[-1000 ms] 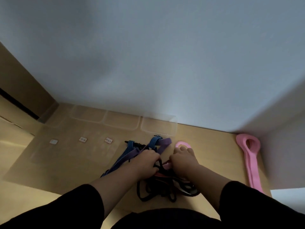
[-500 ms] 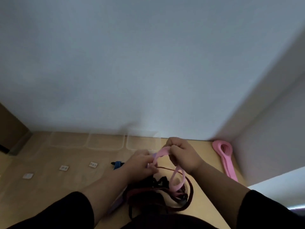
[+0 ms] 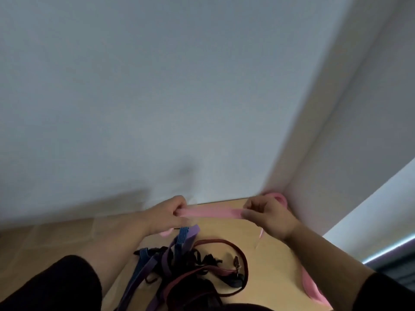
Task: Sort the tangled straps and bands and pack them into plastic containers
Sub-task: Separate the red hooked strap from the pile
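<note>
A pink band [image 3: 211, 212] is stretched flat between my two hands above the wooden table [image 3: 276, 250]. My left hand [image 3: 167, 214] pinches its left end and my right hand [image 3: 261, 213] pinches its right end. Below them lies the tangled pile [image 3: 186, 265] of purple, blue-striped, black and dark red straps, with a dark red buckled belt [image 3: 235, 263] curling at its right. Clear plastic containers [image 3: 67, 230] show only faintly at the left, blurred.
A second pink band [image 3: 311, 286] lies along the table's right edge, its far loop [image 3: 279, 198] in the corner by the wall. White walls close the back and right. My dark sleeves fill the bottom corners.
The pink band has come out of the pile and my hands have moved apart, pulling it straight. The view has tilted up and to the right.
</note>
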The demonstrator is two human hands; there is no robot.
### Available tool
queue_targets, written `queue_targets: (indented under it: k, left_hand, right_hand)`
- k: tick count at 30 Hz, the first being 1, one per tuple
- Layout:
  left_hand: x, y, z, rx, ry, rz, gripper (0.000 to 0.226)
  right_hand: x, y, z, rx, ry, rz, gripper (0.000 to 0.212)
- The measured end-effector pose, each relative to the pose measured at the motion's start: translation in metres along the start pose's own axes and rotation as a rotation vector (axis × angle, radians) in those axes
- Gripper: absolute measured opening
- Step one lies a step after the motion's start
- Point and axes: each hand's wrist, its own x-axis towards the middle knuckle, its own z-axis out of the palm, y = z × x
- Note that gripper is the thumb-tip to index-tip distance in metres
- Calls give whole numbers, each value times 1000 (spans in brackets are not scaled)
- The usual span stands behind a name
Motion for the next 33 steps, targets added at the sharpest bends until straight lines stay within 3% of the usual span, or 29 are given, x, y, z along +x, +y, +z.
queue_targets:
  k: [4,6,8,12,17,21,26,33]
  left_hand:
    - [14,31,-12,113,-241,-9,24]
    - [29,46,-10,281,-245,21,6]
    - [43,61,-8,435,-245,60,8]
    - [71,73,-6,416,-306,3,9]
    - [104,94,3,245,-222,-84,13]
    - [135,126,26,240,-190,-40,6]
    - [178,163,54,157,-204,-49,19]
    - [248,210,91,330,-66,45,22]
  right_hand:
    - [-28,28,-7,-234,-36,146,34]
    - [-40,44,-8,-302,-57,191,33]
    - [-50,61,-11,-306,-83,264,29]
    - [-74,94,-26,-296,-162,403,24]
    - [-110,129,-49,-94,-154,507,24]
    - [-131,149,-59,28,-60,541,17]
    - [-152,182,-69,156,-9,699,11]
    - [-163,219,-79,239,150,834,28]
